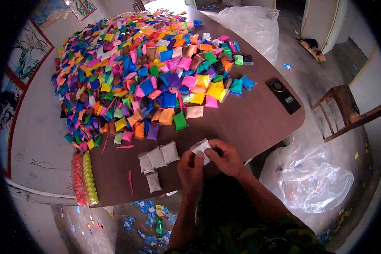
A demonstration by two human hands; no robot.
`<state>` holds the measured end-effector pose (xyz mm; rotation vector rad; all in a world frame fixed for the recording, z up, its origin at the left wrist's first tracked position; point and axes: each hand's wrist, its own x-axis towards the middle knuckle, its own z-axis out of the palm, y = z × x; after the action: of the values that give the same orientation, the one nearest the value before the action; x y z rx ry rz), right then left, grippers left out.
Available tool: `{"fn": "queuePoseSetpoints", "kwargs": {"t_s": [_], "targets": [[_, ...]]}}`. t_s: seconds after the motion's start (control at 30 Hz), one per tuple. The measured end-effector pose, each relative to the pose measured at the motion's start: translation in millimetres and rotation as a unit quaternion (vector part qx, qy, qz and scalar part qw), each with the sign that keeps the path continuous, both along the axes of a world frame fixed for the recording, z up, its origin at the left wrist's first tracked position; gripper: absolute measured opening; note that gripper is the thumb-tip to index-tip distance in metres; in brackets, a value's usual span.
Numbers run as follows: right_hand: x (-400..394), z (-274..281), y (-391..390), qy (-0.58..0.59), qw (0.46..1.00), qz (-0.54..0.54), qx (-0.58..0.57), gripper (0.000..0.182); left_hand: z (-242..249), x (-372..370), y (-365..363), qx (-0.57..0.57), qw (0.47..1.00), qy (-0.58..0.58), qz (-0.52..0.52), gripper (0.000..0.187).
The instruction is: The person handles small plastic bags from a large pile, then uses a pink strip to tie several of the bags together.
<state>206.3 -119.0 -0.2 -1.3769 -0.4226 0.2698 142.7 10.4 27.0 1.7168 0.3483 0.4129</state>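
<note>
Between my two hands, near the table's front edge, is a small white packet (200,146). My left hand (191,168) grips its lower left side, thumb on top. On the other side my right hand (225,157) pinches it with thumb and fingers. Several more white packets (155,158) lie on the brown table to the left of my hands, partly overlapping, with one white packet (153,182) below the others. Beyond them spreads a large heap of colourful packets (156,80), its nearest ones a green packet (180,121) and an orange packet (167,116).
A black device with a round dial (284,95) rests on the table's right side. Red and yellow stacked plastic pieces (85,178) stand at the left corner. Clear plastic bags (315,182) are on the floor, near a wooden chair (340,108). Blue wrappers (148,211) litter the floor in front.
</note>
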Motion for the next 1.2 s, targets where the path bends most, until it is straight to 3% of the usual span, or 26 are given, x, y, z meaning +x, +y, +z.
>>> {"fn": "queuePoseSetpoints", "kwargs": {"t_s": [0.87,1.07,1.2], "targets": [[1,10,0,-0.018,0.998,-0.011,-0.062,0.017,-7,-2,2,-0.004,1.0,0.009,0.006,0.021],[1,-3,-1,0.0,1.0,0.002,-0.023,0.015,7,1,-7,-0.026,0.998,-0.057,0.016,0.02],[1,8,-2,-0.034,0.999,-0.003,-0.04,0.013,-2,-2,1,-0.037,0.999,-0.017,-0.002,0.019]]}}
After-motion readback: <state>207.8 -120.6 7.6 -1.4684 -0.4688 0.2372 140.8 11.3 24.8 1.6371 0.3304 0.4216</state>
